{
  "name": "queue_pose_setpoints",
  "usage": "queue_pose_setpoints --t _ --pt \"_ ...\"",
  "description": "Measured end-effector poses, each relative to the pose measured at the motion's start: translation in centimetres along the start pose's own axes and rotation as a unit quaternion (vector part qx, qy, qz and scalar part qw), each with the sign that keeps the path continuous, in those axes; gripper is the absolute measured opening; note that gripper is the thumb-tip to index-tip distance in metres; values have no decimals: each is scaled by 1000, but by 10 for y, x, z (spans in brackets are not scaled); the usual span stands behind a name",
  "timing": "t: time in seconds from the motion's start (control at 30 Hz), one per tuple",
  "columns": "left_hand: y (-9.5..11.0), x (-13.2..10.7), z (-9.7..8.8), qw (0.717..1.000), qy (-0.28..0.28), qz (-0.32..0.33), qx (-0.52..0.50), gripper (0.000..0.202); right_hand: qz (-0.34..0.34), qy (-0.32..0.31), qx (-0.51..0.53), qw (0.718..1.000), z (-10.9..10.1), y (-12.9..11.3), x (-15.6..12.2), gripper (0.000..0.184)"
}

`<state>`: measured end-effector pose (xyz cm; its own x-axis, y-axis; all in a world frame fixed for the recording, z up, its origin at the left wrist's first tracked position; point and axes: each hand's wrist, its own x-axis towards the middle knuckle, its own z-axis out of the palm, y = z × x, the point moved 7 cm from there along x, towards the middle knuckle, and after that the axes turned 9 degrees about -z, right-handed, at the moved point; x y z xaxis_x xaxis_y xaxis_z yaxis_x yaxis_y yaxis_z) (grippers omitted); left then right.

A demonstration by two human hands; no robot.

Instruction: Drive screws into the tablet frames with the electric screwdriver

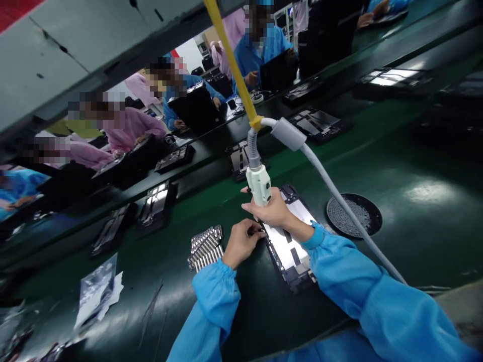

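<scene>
My right hand (273, 208) is wrapped round a pale electric screwdriver (258, 185), which hangs upright from a yellow strap (236, 65). Its tip is hidden behind my fingers, over the left edge of a flat device assembly (296, 251) with a bright silvery sheet and black strips. Closed in a pinch, my left hand (243, 241) touches that same left edge; whatever lies between its fingertips is too small to make out. Beside the left wrist lies a stack of small metal parts (206, 249) in rows.
A round black dish of screws (353, 215) stands to the right, under the grey cable (332, 186). Plastic bags (96, 291) lie at left on the green bench. More device assemblies (154, 203) rest further back, where several co-workers (132, 123) sit across the line.
</scene>
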<state>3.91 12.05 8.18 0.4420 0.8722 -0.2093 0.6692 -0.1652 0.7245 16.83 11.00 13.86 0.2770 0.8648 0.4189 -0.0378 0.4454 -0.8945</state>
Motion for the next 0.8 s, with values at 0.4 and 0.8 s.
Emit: queue_pose_setpoints --t 0.4,0.8 --pt "-17 -4 15 978 -55 -195 -53 22 12 -1 16 1000 0 -5 0 22" --pt "-1 18 10 979 -68 -186 58 11 8 3 23 1000 1 -2 1 24"
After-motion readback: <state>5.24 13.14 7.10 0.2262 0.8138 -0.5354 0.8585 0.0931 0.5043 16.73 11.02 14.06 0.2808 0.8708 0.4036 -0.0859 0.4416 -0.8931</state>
